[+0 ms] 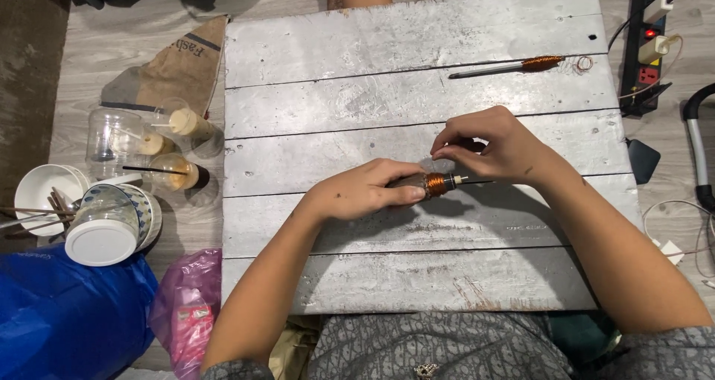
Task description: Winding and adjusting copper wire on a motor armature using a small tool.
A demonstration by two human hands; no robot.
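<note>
My left hand (365, 192) grips a dark rod-shaped tool with a copper wire coil (436, 184) wound near its tip; a thin metal point sticks out to the right. My right hand (491, 143) hovers just above the coil with fingertips pinched together, apparently on a fine wire too thin to make out. Both hands rest over the middle of a worn grey wooden board (372, 90). A second rod with a copper coil (514, 66) lies at the board's far right, a loose copper wire loop (585, 63) beside its end.
Left of the board on the floor are clear plastic cups (160, 145), a white bowl (45, 190), a patterned bowl with a white lid (104, 235), a brown paper bag (179, 64), a blue bag (67, 313) and a pink bag (186, 305). A power strip (646, 45) lies at right.
</note>
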